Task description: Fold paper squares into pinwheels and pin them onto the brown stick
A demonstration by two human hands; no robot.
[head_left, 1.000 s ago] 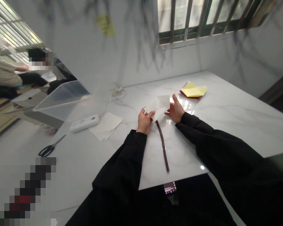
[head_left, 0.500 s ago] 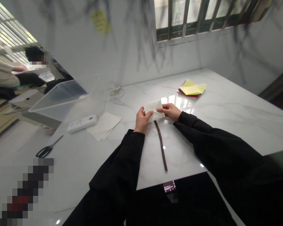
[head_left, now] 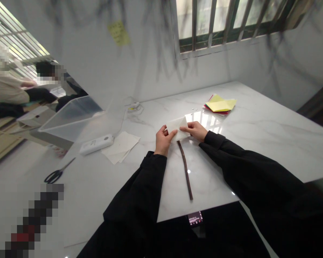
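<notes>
A folded white sheet of paper (head_left: 177, 125) lies low over the white marble table (head_left: 258, 136), held from both sides. My left hand (head_left: 163, 139) pinches its left edge with thumb and fingers closed. My right hand (head_left: 195, 130) presses its fingers on the paper's right part. A thin dark brown stick (head_left: 185, 170) lies on the table just below the paper, running toward me between my black sleeves.
White paper sheets (head_left: 121, 145) and a white remote-like device (head_left: 96, 144) lie to the left, black scissors (head_left: 57, 173) further left, a clear plastic bin (head_left: 72, 116) behind. Yellow and red coloured papers (head_left: 220, 105) sit at the back right. Other people sit at the far left.
The paper, held up and unfolded wider a second ago, has been folded smaller and brought down to the table. My right hand has moved over onto it.
</notes>
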